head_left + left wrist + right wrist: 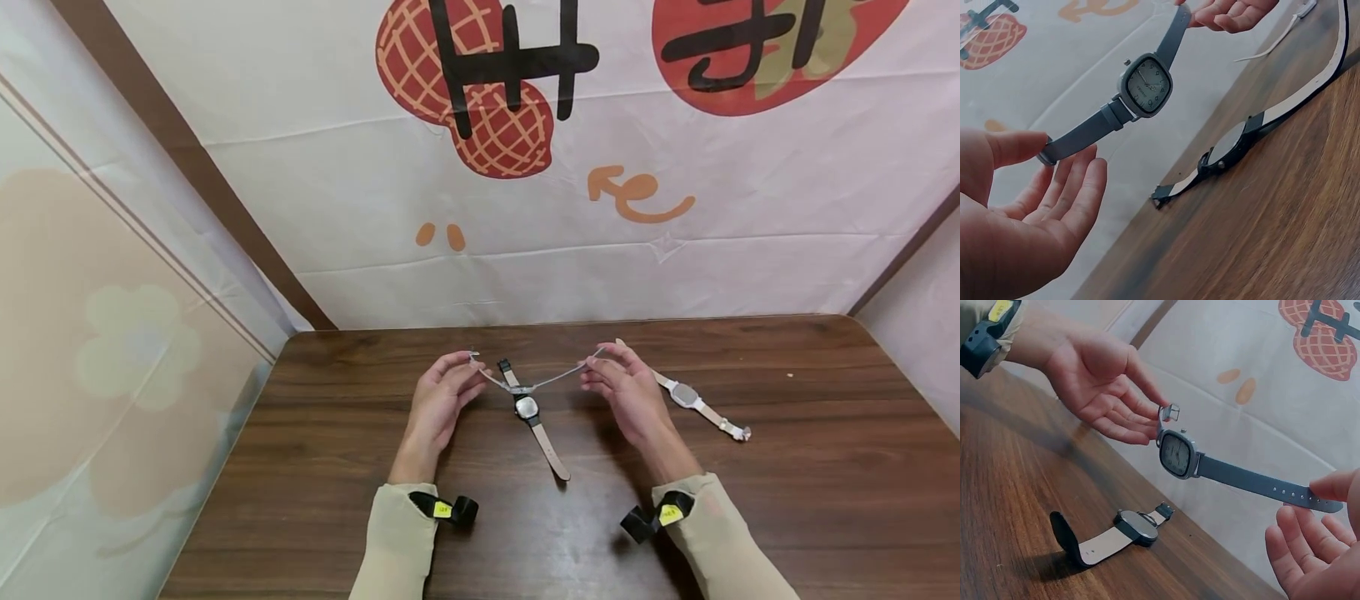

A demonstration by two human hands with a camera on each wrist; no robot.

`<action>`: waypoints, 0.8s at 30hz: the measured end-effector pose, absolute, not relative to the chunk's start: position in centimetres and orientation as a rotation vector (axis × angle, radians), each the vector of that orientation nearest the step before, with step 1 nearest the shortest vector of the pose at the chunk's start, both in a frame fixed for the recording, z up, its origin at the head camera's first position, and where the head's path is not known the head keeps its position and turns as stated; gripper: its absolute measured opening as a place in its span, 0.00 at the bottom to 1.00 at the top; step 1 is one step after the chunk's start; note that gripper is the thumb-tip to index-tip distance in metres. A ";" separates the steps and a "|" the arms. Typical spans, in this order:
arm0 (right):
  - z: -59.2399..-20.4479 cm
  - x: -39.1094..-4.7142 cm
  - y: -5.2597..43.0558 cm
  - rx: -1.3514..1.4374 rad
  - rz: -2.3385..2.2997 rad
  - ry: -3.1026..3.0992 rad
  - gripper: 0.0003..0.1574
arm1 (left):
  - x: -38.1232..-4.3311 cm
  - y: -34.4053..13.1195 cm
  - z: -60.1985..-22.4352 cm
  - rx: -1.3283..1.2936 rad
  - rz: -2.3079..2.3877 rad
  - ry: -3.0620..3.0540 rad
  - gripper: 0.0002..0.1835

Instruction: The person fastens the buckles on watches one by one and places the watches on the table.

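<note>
A grey-blue wristwatch with a rounded square dial hangs stretched between both hands above the table. My left hand pinches the buckle end of its strap between thumb and fingers. At the other end, my right hand pinches the strap near its punched holes. In the right wrist view the dial and the buckle both show. Below the held watch, a black wristwatch lies face down on the table, its pale strap lining upward and one strap end curling up.
To the right of my right hand, a white wristwatch lies back up on the brown wooden table. Behind the table's far edge hangs a pale printed cloth. Another printed cloth closes off the left side.
</note>
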State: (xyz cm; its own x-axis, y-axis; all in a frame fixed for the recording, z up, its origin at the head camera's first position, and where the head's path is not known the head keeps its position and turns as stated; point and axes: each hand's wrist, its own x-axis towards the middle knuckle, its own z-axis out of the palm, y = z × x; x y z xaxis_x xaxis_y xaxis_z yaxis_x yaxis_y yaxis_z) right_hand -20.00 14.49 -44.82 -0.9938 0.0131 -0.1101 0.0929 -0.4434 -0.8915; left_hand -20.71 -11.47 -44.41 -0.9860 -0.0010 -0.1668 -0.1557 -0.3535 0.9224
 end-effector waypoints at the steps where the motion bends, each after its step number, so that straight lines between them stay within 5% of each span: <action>1: -44.8 -20.0 14.5 0.157 -2.621 1.643 0.14 | -20.7 -11.4 -44.5 -0.211 2.505 1.727 0.12; 24: -45.5 -19.9 16.5 -0.023 -2.674 1.551 0.09 | -20.4 -9.5 -45.3 -0.156 2.491 1.756 0.15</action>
